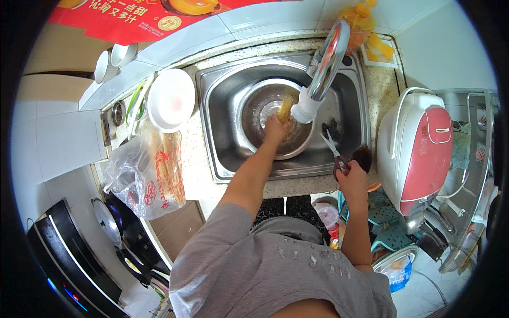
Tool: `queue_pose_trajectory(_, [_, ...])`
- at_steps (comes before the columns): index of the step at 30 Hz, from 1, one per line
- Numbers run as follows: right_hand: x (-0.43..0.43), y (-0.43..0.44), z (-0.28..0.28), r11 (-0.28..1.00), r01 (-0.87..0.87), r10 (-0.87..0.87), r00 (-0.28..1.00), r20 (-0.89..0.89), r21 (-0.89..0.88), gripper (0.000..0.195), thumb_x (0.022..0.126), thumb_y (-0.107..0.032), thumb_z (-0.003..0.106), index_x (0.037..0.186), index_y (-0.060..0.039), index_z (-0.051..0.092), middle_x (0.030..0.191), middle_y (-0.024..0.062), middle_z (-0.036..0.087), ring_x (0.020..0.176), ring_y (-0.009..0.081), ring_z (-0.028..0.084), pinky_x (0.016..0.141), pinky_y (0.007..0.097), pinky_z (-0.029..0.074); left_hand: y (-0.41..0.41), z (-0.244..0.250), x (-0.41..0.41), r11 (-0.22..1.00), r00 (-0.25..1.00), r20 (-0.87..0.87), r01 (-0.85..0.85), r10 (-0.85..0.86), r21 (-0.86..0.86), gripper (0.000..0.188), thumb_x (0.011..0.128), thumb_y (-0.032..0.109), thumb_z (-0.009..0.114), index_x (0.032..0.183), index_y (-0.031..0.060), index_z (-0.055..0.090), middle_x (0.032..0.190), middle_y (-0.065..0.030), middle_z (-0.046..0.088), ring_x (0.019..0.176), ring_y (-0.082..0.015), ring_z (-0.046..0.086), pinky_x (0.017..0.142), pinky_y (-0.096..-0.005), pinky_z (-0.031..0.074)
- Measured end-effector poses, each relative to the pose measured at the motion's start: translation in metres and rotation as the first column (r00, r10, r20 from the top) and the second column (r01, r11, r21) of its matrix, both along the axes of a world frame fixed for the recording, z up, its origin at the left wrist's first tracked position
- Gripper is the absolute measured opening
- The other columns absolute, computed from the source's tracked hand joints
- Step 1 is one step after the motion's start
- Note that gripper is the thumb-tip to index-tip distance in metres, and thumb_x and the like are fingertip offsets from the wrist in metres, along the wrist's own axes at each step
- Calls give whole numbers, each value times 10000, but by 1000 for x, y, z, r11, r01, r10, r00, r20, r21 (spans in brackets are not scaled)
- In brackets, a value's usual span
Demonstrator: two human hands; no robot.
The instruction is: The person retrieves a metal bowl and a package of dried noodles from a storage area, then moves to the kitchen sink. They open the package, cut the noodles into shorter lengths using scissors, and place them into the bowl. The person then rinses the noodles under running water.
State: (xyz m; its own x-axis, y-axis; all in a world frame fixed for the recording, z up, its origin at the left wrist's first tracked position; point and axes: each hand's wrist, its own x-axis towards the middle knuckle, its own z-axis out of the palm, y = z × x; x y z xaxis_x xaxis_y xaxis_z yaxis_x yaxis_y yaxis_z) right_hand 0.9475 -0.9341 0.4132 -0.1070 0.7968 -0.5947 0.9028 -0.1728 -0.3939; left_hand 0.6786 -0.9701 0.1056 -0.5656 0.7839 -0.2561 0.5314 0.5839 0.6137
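Note:
My left hand (277,129) reaches into a round metal basin (248,135) that sits in the stainless steel sink (222,147). It grips a bundle of thin yellowish strands (285,107), possibly enoki mushrooms. The basin's bottom looks wet. Over the sink's front right edge, my right hand (354,179) holds scissors (331,145) by their dark handles, the blades slightly apart and pointing into the sink. Just beyond that hand is a dark brown bristly thing (362,158); whether the fingers touch it I cannot tell. A dark clump (330,129) lies on the sink floor.
The chrome faucet (328,63) arches over the basin, its white nozzle (305,108) close to the bundle. A white bowl (171,99) and a plastic bag (149,175) stand left. On the right are a pink-and-white rice cooker (425,155) and an orange liquid bottle (358,28).

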Motion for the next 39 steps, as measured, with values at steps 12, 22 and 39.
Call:
queue_pose_trajectory(12, [2, -2, -24, 998, 48, -53, 982, -179, -30, 333, 764, -237, 703, 991, -8, 618, 836, 128, 690, 806, 312, 669, 723, 412, 507, -5, 15, -87, 989, 993, 20, 117, -119, 86, 558, 843, 302, 646, 1314, 48, 486, 1274, -224, 544, 1158, -390, 521, 965, -465, 425])
queue_pose_trajectory(22, [-7, -3, -20, 983, 135, -165, 948, -272, -124, 304, 782, -168, 697, 994, 24, 597, 776, 107, 671, 533, 198, 635, 520, 325, 497, 4, 67, 7, 986, 988, -118, 77, -95, -150, 667, 780, 198, 687, 1364, 59, 395, 1278, -217, 441, 1170, -418, 440, 947, -508, 419])
queue_pose_trajectory(39, [-3, -7, 13, 992, 13, -54, 943, -327, -126, 258, 791, -165, 679, 924, 42, 601, 769, 125, 659, 541, 199, 649, 533, 314, 518, -44, 161, -41, 997, 977, -205, 63, -53, 42, 334, 768, 80, 593, 1094, 35, 651, 909, -235, 664, 865, -394, 644, 784, -454, 522])
